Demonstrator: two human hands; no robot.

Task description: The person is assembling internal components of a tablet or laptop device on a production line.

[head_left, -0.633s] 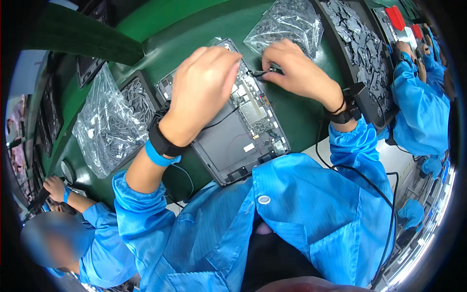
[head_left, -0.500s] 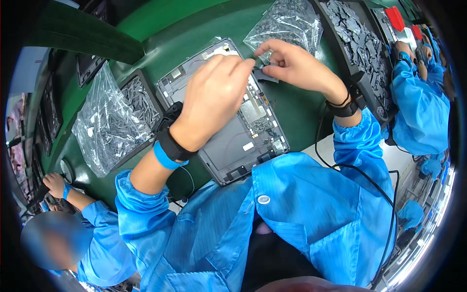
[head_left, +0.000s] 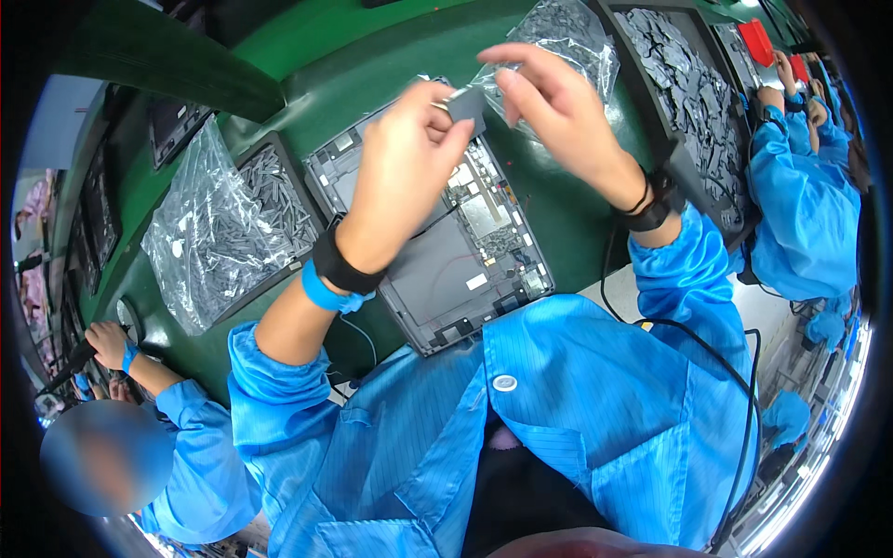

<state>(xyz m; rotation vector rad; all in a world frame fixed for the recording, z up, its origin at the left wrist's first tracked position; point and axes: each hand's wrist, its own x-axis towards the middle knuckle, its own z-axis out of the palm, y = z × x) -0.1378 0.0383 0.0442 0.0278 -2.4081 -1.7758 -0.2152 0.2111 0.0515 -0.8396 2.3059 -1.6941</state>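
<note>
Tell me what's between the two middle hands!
The head view shows a small grey piece there, held by the left hand; the right hand is open beside it.

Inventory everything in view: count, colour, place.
Workbench: one, green, beneath the work
Opened device casing: one, grey, on the workbench, centre
Flat piece: one, dark grey, above the casing's far end
Trays: two, black, left and right
Plastic bags: two, clear, by the trays
Red objects: two, red, upper right
Co-workers: several, blue-sleeved, both sides
Wristbands: several, black and blue, both wrists
Left hand: one, bare, holding the piece
Right hand: one, bare, right of the piece
</note>
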